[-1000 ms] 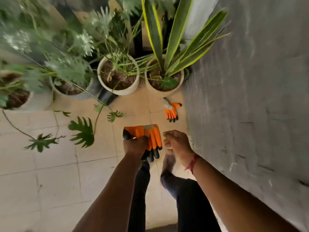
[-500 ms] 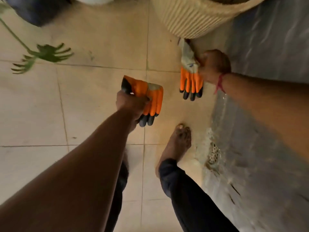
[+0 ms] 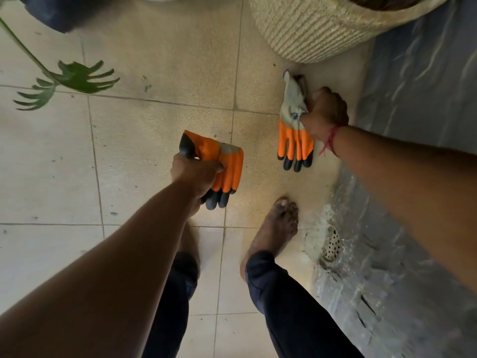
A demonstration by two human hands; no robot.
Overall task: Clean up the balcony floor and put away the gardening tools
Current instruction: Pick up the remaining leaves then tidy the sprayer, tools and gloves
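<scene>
While the left hand (image 3: pixel 196 174), mid-frame, clutches one folded glove (image 3: pixel 227 164), the right hand (image 3: pixel 325 112) grips the second glove (image 3: pixel 294 133) by its cuff below the ribbed pot (image 3: pixel 309 29), probably pairing them for storage.

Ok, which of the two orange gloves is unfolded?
The right-hand glove, near the ribbed pot: the right hand grips its grey cuff and it extends full length to its black tips. The left-hand glove is folded over in the left hand.
</scene>
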